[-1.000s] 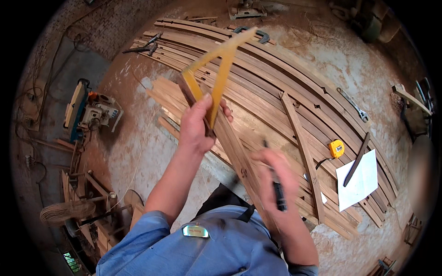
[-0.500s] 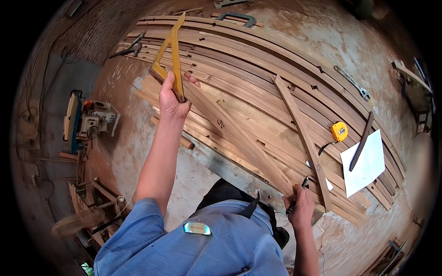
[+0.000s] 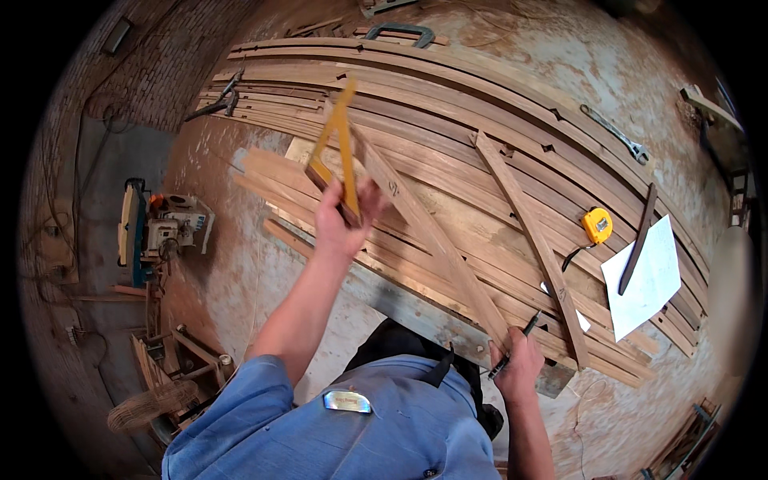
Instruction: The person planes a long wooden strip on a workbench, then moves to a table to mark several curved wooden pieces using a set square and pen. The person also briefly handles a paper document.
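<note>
My left hand [image 3: 344, 216] is closed around a yellow carpenter's square [image 3: 346, 144], tilted up over the boards and a little smeared by motion. Just right of it a wooden strip [image 3: 424, 224] with a dark pencilled mark slants toward me. At the strip's near end my right hand [image 3: 518, 364] is closed, with a dark pen [image 3: 531, 323] sticking out between the fingers. Those fingers also touch the strip's end; how firmly they grip it is hidden. A second strip [image 3: 532, 248] lies slantwise across the boards to the right.
Long notched boards [image 3: 448, 100] cover the bench. On the right are a yellow tape measure [image 3: 597, 226], a white paper sheet [image 3: 652, 276] with a dark wooden stick [image 3: 638, 240] on it, and a wrench [image 3: 616, 134]. A clamp [image 3: 412, 30] lies at the back; a power tool [image 3: 168, 228] stands left.
My left hand has moved right and nearer with the square. The strip's far end has swung right, and its near end stays by my right hand. The view has shifted slightly.
</note>
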`<state>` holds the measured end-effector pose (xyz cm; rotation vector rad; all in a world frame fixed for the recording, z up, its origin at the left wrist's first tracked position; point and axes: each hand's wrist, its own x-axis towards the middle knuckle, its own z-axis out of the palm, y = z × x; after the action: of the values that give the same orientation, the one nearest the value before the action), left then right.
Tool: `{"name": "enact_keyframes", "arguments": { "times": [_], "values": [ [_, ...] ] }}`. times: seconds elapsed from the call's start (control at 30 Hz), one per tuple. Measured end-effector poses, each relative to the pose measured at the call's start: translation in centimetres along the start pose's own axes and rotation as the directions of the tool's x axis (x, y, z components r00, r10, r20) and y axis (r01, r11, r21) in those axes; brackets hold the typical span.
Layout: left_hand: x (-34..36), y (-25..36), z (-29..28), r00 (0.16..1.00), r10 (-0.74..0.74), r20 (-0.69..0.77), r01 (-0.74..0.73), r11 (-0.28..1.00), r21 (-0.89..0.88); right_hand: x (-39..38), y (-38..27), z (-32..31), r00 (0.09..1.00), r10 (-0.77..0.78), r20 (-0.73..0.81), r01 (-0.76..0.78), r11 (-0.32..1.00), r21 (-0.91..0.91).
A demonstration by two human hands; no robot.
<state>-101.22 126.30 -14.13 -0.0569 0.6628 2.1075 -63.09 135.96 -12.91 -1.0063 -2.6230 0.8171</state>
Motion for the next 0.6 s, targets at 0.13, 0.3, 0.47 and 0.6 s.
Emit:
{"name": "enact_keyframes", "arguments": {
  "times": [0.13,0.3,0.47,0.6],
  "values": [
    [-4.1,-5.4,3.1,0.971,-0.128,-0.204,0.158,0.978,0.135,2.2,-2.0,0.6,0.999,0.036,-0.034,-0.035,0.999,0.025],
    [-4.9,-10.0,2.4,0.978,-0.197,-0.076,0.206,0.967,0.152,4.9,-4.7,0.5,0.998,0.032,-0.062,-0.029,0.998,0.051],
    [-4.5,-11.7,6.9,0.967,-0.204,-0.154,0.226,0.964,0.141,6.0,-6.2,0.7,0.997,0.05,-0.054,-0.048,0.998,0.042],
    [-4.3,-11.7,6.3,0.976,-0.159,-0.151,0.184,0.968,0.17,6.2,-7.3,-0.1,0.999,0.047,-0.009,-0.046,0.994,0.101]
  ]
}}
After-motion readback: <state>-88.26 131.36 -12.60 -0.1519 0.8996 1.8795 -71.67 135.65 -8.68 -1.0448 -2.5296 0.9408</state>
